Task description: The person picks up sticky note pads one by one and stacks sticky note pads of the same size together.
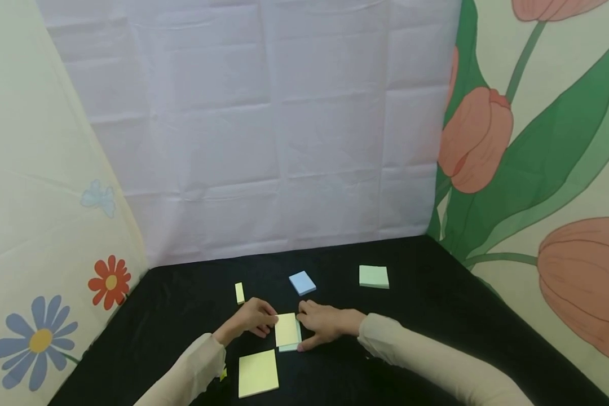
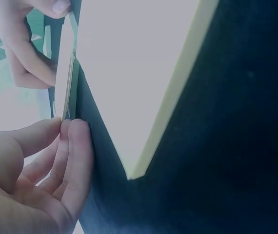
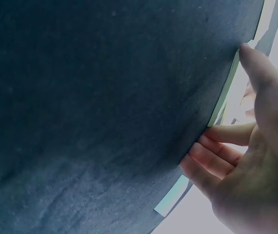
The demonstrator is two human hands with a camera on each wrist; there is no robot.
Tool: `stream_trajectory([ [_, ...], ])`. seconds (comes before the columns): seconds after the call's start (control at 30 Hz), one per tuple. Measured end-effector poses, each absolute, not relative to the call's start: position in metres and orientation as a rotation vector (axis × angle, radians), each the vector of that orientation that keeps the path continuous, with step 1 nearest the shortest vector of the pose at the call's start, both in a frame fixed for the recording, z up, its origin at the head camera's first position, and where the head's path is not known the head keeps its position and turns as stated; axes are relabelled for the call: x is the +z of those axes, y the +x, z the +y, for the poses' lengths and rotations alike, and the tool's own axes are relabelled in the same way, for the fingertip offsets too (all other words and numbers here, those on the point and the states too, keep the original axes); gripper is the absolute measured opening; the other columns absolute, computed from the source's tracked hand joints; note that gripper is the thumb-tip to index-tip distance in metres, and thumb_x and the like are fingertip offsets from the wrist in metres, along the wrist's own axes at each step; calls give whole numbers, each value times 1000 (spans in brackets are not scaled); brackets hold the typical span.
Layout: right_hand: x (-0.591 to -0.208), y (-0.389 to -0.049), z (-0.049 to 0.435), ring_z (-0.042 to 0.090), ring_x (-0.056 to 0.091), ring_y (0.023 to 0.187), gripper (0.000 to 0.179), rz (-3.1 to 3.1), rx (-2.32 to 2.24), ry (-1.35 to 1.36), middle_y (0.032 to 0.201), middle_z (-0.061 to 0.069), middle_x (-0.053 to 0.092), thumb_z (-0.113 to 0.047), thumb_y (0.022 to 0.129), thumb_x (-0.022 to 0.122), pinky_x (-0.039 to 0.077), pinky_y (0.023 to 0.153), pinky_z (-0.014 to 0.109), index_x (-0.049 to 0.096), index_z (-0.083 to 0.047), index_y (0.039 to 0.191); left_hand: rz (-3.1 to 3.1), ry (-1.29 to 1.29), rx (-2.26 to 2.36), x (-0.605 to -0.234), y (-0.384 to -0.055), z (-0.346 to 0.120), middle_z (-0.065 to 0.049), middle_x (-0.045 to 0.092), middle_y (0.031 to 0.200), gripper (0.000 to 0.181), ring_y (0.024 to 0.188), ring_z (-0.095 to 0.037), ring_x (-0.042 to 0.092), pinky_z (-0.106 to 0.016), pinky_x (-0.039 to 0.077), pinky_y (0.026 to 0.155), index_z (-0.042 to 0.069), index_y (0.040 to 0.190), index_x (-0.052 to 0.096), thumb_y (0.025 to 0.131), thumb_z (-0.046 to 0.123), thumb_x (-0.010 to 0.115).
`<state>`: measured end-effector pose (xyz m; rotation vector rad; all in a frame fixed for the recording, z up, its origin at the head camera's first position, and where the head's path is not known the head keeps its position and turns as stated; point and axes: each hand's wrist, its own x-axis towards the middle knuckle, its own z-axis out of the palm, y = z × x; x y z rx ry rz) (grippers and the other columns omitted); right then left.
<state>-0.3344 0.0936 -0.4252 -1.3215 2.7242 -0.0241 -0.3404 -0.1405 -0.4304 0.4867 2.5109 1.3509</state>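
In the head view a small yellow sticky note pad (image 1: pixel 286 328) lies over a pale green sticky note pad (image 1: pixel 290 348), whose right and near edges stick out. My left hand (image 1: pixel 256 317) pinches the yellow pad at its left side between thumb and fingers; the left wrist view shows this pinch (image 2: pixel 63 119) from close by. On the other side my right hand (image 1: pixel 325 322) spans the green pad's right edge. Seen from the right wrist, its thumb touches one end of the green pad (image 3: pixel 225 90) and the index finger the other. The yellow pad partly hides the green one.
A large yellow sticky note pad (image 1: pixel 258 374) lies nearest me. Farther back are a narrow yellow pad (image 1: pixel 239 293), a blue pad (image 1: pixel 302 283) and another green pad (image 1: pixel 374 276). A bright yellow piece (image 1: pixel 223 374) shows beside the left sleeve. Black cloth (image 1: pixel 411 316) covers the table.
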Motion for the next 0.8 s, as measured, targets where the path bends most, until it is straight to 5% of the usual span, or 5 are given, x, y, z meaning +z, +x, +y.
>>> stream_trajectory([
  [0.8, -422, -331, 98, 10, 42, 95, 72, 2724, -53, -1265, 112, 2, 43, -58, 87, 67, 47, 79, 25, 54, -1, 130, 2539, 614, 1291, -438, -340, -141, -2, 64, 73, 12, 56, -13, 57, -29, 53, 53, 1, 93, 73, 90, 13, 73],
])
